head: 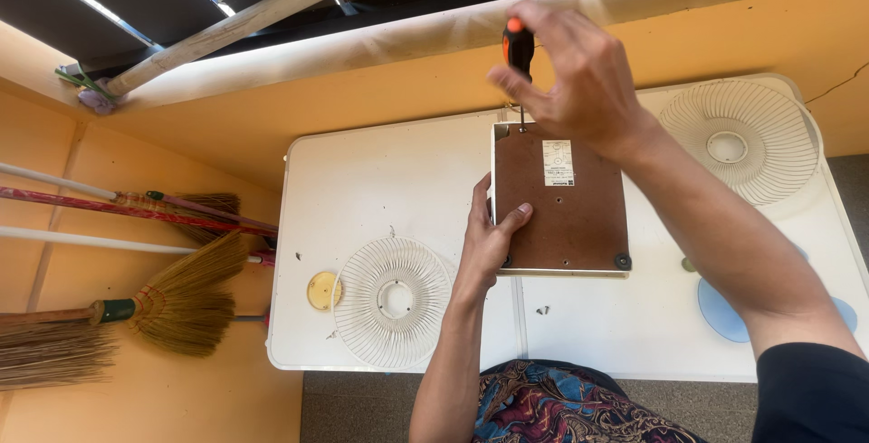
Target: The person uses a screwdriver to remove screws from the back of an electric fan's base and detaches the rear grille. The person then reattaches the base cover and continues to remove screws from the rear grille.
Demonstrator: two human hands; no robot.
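A flat square base with a brown underside panel [570, 217] lies on the white table [380, 171], a pale label near its far edge and black round feet at its near corners. My left hand [489, 235] grips its left edge, thumb on the brown panel. My right hand [570, 67] holds a screwdriver with a black and orange handle [518, 45] upright, its thin shaft set at the panel's far left corner.
A white fan grille [392, 301] lies at the table's near left, beside a yellow round cap [323, 290]. Another grille [740, 140] lies at the far right. Pale blue blades [724, 312] sit under my right arm. A loose screw [543, 311] lies nearby. Brooms [172, 303] lean at the left.
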